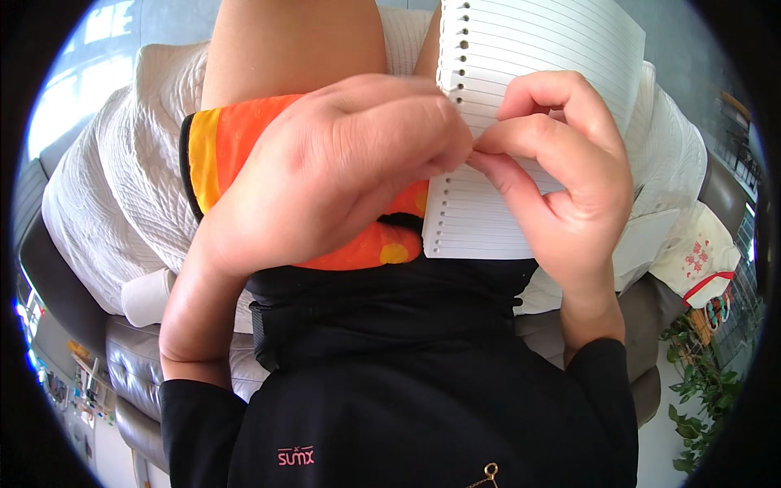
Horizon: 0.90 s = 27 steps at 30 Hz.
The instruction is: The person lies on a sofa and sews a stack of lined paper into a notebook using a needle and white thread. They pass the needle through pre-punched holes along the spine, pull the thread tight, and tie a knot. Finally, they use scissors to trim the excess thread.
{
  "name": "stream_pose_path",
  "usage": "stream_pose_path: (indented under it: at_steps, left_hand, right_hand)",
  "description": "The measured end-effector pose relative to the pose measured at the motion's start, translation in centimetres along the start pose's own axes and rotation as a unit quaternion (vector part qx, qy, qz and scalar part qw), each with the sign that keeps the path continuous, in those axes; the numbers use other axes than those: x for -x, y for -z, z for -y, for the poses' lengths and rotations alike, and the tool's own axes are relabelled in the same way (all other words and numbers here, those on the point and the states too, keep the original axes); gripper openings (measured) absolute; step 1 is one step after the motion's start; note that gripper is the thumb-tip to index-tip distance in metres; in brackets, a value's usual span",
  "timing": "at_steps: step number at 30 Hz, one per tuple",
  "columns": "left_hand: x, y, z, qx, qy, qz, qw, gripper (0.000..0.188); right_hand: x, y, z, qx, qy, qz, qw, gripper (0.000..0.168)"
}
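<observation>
A lined, hole-punched notepad [488, 226] lies open over the lap, its perforated edge to the left. Above it my left hand [360, 165] is bent over, slightly blurred, with its fingertips meeting those of my right hand. Thumb and index finger of my right hand [561, 158] are pinched together over the page; whether anything small sits between the fingertips is too unclear to tell. Orange and yellow patterned fabric with black trim [244, 134] covers the lap beneath my left hand and wrist.
A white quilted cover [122, 165] drapes over a grey leather sofa [140, 360]. At the right are a white cloth bag with a red edge [701, 262], pale sheets or a packet [640, 244], and a leafy plant [701, 390] beyond. A white rounded object [146, 297] rests at the left.
</observation>
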<state>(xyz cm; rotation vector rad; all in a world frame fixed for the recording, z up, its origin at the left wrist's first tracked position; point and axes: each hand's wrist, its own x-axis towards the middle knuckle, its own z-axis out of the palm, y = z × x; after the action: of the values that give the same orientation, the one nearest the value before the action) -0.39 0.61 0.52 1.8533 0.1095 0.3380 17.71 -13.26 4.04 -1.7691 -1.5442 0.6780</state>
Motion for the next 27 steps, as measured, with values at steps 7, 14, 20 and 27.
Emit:
stream_pose_path:
  at_steps: [7,14,20,27]
  left_hand:
    - [-0.1,0.1,-1.1,-0.088,0.047,-0.041,0.994,0.027]
    - [-0.4,-1.0,0.6,-0.156,0.020,-0.056,0.986,0.025]
    - [-0.3,-0.2,0.5,-0.120,0.035,-0.057,0.991,0.013]
    - [0.8,0.8,-0.7,-0.181,0.024,0.011,0.983,0.005]
  right_hand:
    - [0.2,-0.1,-0.2,0.004,0.002,-0.002,1.000,0.023]
    - [0.2,-0.2,-0.1,-0.008,0.003,0.003,1.000,0.020]
    - [0.1,-0.2,0.0,-0.010,0.002,0.004,1.000,0.020]
    - [-0.4,-0.1,0.2,0.092,0.047,-0.004,0.995,0.021]
